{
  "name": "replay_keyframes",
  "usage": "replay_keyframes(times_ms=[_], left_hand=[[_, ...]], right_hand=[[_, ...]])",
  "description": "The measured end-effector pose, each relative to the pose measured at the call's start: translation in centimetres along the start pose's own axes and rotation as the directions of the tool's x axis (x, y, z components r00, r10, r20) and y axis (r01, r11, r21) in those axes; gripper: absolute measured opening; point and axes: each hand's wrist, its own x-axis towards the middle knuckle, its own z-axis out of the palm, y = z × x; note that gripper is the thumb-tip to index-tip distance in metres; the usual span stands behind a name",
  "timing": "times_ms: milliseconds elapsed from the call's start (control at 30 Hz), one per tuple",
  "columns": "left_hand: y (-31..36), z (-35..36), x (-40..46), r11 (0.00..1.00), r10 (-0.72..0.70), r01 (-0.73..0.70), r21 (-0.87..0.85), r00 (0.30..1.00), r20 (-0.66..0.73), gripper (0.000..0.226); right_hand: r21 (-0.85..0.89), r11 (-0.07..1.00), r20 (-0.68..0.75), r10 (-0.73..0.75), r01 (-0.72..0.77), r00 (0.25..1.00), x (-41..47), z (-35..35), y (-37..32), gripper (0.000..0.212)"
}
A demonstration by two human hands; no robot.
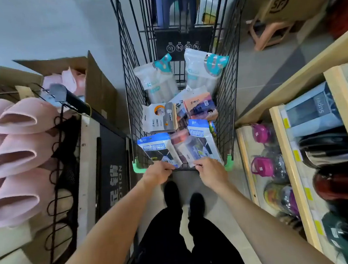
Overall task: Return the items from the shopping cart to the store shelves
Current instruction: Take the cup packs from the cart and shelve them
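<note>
Two hands: both at 6 o'clock on the cart handle (185, 169), placed for pushing or steering.
Left hand (157, 172): fingers curled over the handle, gripping it near the green corner cap at 7 o'clock.
Right hand (210, 171): fingers curled round the handle, touching the nearest pouch edge.
Cart (226, 98): wire basket running from 6 toward 12 o'clock, midway between the two displays, likely for reach to either side.
Blue pouches (160, 149): two, nearest the handle, lying flat and overlapping.
Grey pack (159, 117): centre of the basket, at 11 o'clock of the blue pouches.
Orange pack (200, 107): just beside the grey pack, at its 3 o'clock.
Clear bags (199, 73): two with teal tops, propped against the far end at 12 o'clock.
Shelves (281, 127): wooden, at 3 o'clock, holding pink containers and boxes; probable destination.
Slippers (17, 133): pink, hung on a rack at 9 o'clock.
Progress: all goods in the basket; none shelved, by the look of it.
</note>
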Motion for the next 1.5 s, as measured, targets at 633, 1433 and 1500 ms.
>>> replay_keyframes(times_ms=[633,1433,1500], left_hand=[[-1.0,10.4,-4.2,0.996,-0.087,0.082,-0.032,0.962,-0.259,0.015],[-14.0,29.9,-18.5,0.996,-0.021,0.007,-0.090,0.988,-0.150,0.015],[-14.8,31.7,-20.0,0.996,-0.021,0.007,-0.086,0.987,-0.161,0.014]], right_hand=[[0.005,0.998,-0.002,0.067,-0.067,0.998,-4.8,4.5,5.4,0.002],[-0.054,0.997,0.159,-0.040,0.049,0.986,-29.0,17.3,10.5,0.001],[-0.050,0.997,0.163,-0.046,0.055,0.986,-31.0,18.5,11.1,0.003]])
